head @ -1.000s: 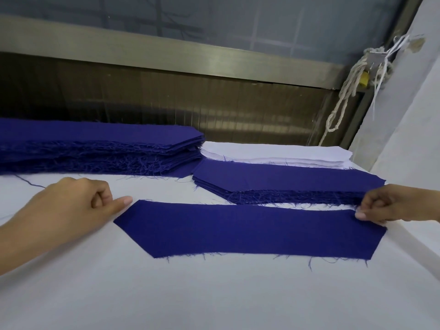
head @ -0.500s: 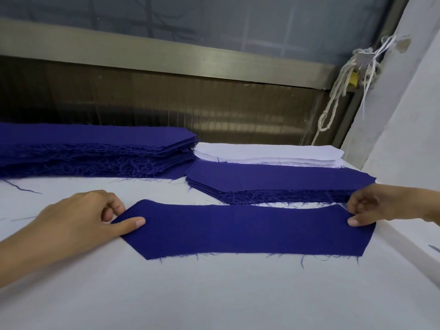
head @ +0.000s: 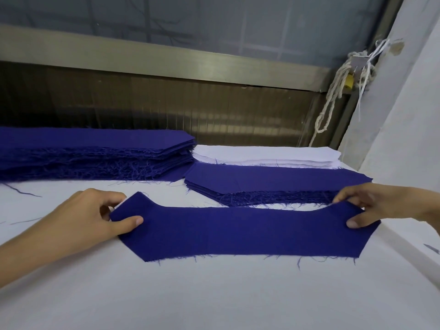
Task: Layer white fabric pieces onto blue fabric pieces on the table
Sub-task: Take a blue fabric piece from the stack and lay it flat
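A long blue fabric piece [head: 242, 231] with angled ends lies across the white table [head: 214, 296]. My left hand [head: 90, 217] pinches its left end, thumb on top, and that end is raised off the table. My right hand [head: 371, 206] pinches the right end, also raised. Behind it sits a low stack of blue pieces [head: 273, 184]. A stack of white fabric pieces [head: 264, 156] lies just beyond that. A taller pile of blue pieces [head: 95, 153] fills the back left.
A metal-framed window and brown panel [head: 166, 108] run along the table's far edge. A knotted white rope [head: 333, 91] hangs at the back right beside a white wall [head: 404, 115]. Loose blue threads [head: 21, 191] lie on the table at left.
Both hands have closed onto the ends of the single blue piece and lifted its far corners; a second ago it lay flat with fingertips only at its edges.
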